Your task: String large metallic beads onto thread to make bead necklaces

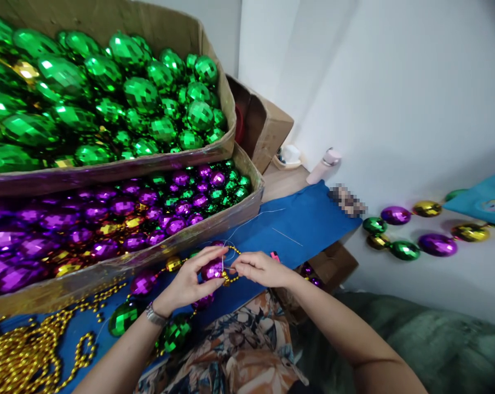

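My left hand (192, 279), with a watch on its wrist, curls its thumb and fingers around a shiny purple faceted bead (212, 270). My right hand (258, 269) is closed in a pinch beside it, on what looks like a thin pale thread (228, 268). Small gold beads (226, 280) hang by the fingertips of both hands. Under and beside my left wrist lies a strand with a purple bead (143, 283), a gold bead (173, 264) and green beads (177, 332). The fingertips partly hide the thread.
One cardboard box (226, 145) holds large green beads; a lower box (247, 210) holds purple, green and gold ones. Gold bead chains (29, 350) pile on the blue cloth (297, 210) at left. A pink bottle (323, 166) stands behind. A bead garland (404, 250) hangs on the wall.
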Available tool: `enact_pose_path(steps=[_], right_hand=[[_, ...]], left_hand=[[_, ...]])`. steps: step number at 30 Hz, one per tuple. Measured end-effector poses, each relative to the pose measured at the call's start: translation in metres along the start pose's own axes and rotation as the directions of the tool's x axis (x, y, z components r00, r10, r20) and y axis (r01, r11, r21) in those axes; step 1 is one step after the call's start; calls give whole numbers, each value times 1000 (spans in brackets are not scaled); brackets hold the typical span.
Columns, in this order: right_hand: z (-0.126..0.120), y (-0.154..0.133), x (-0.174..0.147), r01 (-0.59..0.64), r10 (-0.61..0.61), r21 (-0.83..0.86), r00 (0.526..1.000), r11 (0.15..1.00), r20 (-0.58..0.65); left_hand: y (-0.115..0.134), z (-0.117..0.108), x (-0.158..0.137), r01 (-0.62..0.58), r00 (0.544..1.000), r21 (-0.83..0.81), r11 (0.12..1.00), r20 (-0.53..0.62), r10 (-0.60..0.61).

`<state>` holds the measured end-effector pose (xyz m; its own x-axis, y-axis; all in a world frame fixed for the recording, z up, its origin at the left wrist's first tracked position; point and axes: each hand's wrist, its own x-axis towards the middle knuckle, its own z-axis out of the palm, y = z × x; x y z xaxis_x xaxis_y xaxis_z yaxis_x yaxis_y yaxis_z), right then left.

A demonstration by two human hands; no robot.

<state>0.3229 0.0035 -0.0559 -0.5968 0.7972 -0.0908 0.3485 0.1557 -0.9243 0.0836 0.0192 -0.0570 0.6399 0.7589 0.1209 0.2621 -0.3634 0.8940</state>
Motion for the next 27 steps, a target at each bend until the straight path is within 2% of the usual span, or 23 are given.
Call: enact_pose_path(steps=[4, 8, 11, 12, 14, 15, 16, 17, 19, 22, 24, 27], right_hand=[[1, -4, 4, 82, -83, -73, 997, 994, -12], [7, -6, 4, 90, -92, -75, 995, 993, -34], [7, 4, 2, 70, -77, -58, 990, 996, -121], [5, 12, 0, 36, -49, -75, 983, 996, -177], [-3, 35, -3, -154, 80, -218, 946, 964, -313], [-9, 50, -6, -286, 154, -306, 907, 908, -391], [-15, 65, -9, -445, 244, -393, 852, 805, -464], [-22, 81, -13, -553, 311, -422, 798, 718, -516], [-31, 109, -23, -691, 406, -430, 704, 581, -583], [-35, 133, -39, -765, 455, -429, 635, 480, -624], [-30, 138, -46, -771, 469, -448, 633, 452, -616], [-17, 138, -50, -759, 517, -468, 651, 453, -556]], left_hand=[[1, 1, 1, -2, 1000, 11, 1000, 0, 2], [1, 1, 1, 4, 1000, 15, 1000, -4, -4], [0, 0, -1, -1, 1000, 12, 1000, -12, 1], [0, 0, -2, 0, 1000, 7, 1000, -20, 1], [-1, -1, -5, 3, 999, -13, 1000, -46, -4], [-2, -2, -6, 9, 998, -26, 1000, -60, -11], [-4, -3, -7, 18, 997, -42, 999, -73, -21], [-5, -3, -8, 26, 996, -59, 998, -84, -31], [-7, -3, -9, 43, 994, -88, 995, -96, -52], [-9, -3, -9, 72, 991, -119, 990, -104, -84], [-9, -3, -9, 84, 988, -141, 986, -118, -101], [-9, -2, -9, 88, 983, -173, 981, -142, -113]])
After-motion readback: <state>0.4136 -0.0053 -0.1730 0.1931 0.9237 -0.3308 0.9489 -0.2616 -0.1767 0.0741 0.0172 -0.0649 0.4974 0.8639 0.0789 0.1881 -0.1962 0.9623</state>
